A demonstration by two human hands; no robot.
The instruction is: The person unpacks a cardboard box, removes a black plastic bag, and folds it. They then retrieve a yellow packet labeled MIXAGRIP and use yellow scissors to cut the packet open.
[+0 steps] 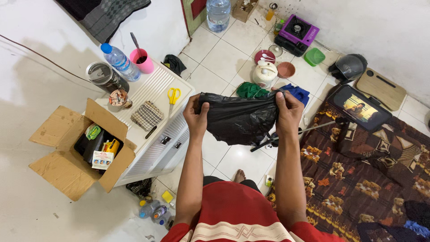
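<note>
Your left hand (197,117) and right hand (288,112) each pinch the rim of a black plastic bag (239,118).
You hold it stretched between them, just right of the white cabinet (156,134); yellow scissors (174,95) lie on that cabinet, left of the bag.

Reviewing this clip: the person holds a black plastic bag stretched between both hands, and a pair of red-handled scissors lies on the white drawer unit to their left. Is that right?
Not quite. The scissors have yellow handles, not red, as the head view shows. The rest holds: the left hand and right hand stretch a black plastic bag between them, and the scissors lie on the white drawer unit to the person's left.
</note>
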